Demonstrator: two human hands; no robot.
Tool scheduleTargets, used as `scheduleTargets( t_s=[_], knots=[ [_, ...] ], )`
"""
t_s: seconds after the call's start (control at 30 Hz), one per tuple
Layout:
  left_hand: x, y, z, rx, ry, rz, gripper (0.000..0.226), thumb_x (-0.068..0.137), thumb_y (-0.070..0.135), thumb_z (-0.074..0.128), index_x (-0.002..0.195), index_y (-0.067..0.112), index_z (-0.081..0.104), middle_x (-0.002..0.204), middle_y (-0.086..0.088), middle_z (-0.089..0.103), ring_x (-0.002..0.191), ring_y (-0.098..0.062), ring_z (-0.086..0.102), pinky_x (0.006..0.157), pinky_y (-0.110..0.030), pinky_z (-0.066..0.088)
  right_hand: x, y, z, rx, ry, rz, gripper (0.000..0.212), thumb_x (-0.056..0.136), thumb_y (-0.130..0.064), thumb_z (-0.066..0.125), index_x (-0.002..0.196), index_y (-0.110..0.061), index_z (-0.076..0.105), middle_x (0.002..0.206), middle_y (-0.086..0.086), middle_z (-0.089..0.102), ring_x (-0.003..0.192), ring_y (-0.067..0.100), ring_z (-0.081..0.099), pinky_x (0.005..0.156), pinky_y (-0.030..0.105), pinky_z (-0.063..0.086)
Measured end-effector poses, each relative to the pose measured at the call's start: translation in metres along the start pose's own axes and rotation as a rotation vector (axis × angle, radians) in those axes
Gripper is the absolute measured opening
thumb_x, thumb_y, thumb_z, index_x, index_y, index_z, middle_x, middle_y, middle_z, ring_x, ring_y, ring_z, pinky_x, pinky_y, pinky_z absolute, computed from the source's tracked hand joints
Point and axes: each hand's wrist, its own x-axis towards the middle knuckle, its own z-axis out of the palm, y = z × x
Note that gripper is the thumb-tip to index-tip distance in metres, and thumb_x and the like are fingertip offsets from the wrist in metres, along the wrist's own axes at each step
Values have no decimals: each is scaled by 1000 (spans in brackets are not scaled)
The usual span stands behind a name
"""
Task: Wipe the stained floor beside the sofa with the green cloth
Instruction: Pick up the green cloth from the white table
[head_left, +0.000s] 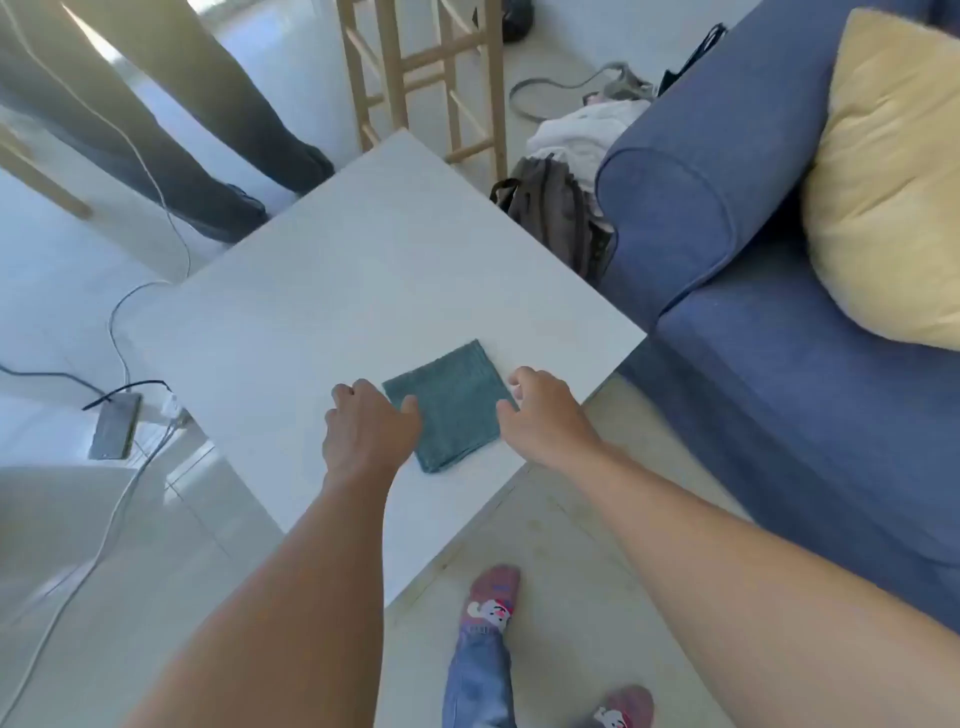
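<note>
A folded green cloth (451, 405) lies flat near the front corner of a white table (322, 291). My left hand (366, 428) rests at the cloth's left edge, its thumb on the fabric. At the right edge my right hand (543, 415) touches the cloth with curled fingers. Neither hand has lifted it. The blue sofa (769, 338) stands to the right, with a strip of pale tiled floor (576, 561) between it and the table. I cannot make out a clear stain on that floor.
A yellow cushion (893, 176) lies on the sofa. Behind the armrest sit a grey backpack (558, 208) and white clothes (582, 135). A wooden stool (431, 78) and another person's legs (218, 140) stand beyond the table. Cables and a phone (114, 426) lie left.
</note>
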Motion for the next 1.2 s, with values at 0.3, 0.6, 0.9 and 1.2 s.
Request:
scheduleTargets(
  t_s=[0.3, 0.6, 0.9, 1.2],
  knots=[
    [57, -31, 86, -149, 218, -13, 38, 89, 41, 58, 120, 18, 56, 127, -5, 44, 119, -25, 38, 80, -33, 36, 89, 27, 81, -39, 291, 70, 24, 99, -31, 58, 113, -11, 59, 121, 7, 51, 115, 28, 45, 78, 39, 46],
    [33, 35, 88, -345, 32, 269, 17, 101, 28, 41, 112, 16, 36, 79, 2, 53, 66, -19, 53, 53, -34, 43, 59, 75, 44, 448, 305, 38, 7, 101, -18, 53, 103, -15, 47, 86, 6, 62, 68, 23, 56, 57, 37, 44],
    [-34, 104, 218, -209, -155, 855, 46, 94, 3, 44, 132, 26, 57, 123, -1, 51, 100, -3, 53, 87, -16, 42, -16, 250, 26, 417, 537, 87, 53, 96, 2, 52, 143, -22, 56, 111, 2, 66, 89, 1, 57, 82, 5, 37],
    [-9, 35, 384, 5, -305, 903, 44, 92, 12, 59, 136, 13, 54, 137, -1, 42, 102, 8, 35, 91, -11, 33, -11, 387, 135, 361, 501, 131, 42, 99, 2, 51, 139, -5, 59, 104, 3, 49, 91, 15, 52, 83, 13, 35]
  ],
)
